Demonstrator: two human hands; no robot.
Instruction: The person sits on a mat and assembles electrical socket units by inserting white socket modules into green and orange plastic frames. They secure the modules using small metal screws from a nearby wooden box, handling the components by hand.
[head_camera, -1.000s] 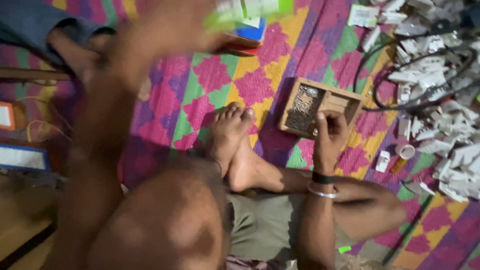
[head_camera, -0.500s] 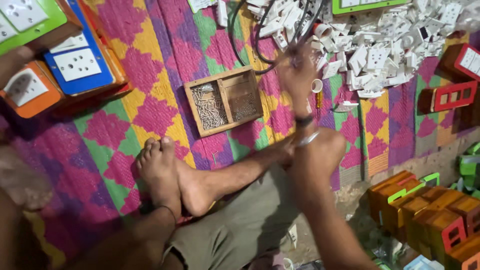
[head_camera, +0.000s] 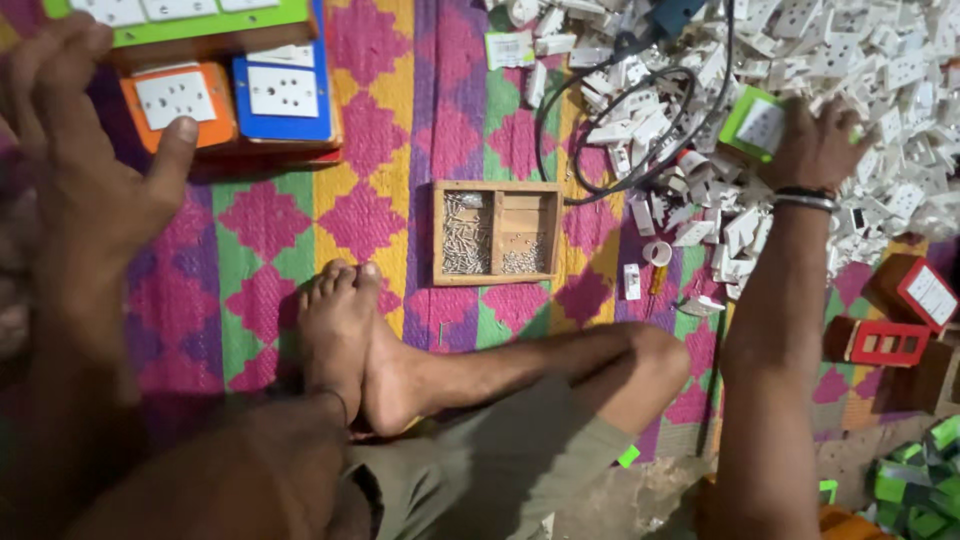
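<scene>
While the right hand (head_camera: 815, 140) grips a green socket box (head_camera: 757, 122), partly hiding it, the left hand (head_camera: 85, 160) hovers spread, empty.

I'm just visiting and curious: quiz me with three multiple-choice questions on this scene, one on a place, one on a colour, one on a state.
1. Where does the wooden tray of screws lie?
A. on the patterned mat, ahead of the bare feet
B. on the heap of white parts
C. in the left hand

2. What colour is the frame of the socket box under the right hand?
A. blue
B. green
C. orange

3. How is the left hand?
A. closed on a cable
B. open, holding nothing
C. gripping the tray

Answers: 1 A, the tray sits flat on the mat beyond the toes. 2 B, a green rim shows beside the fingers. 3 B, its fingers are spread and empty.
</scene>
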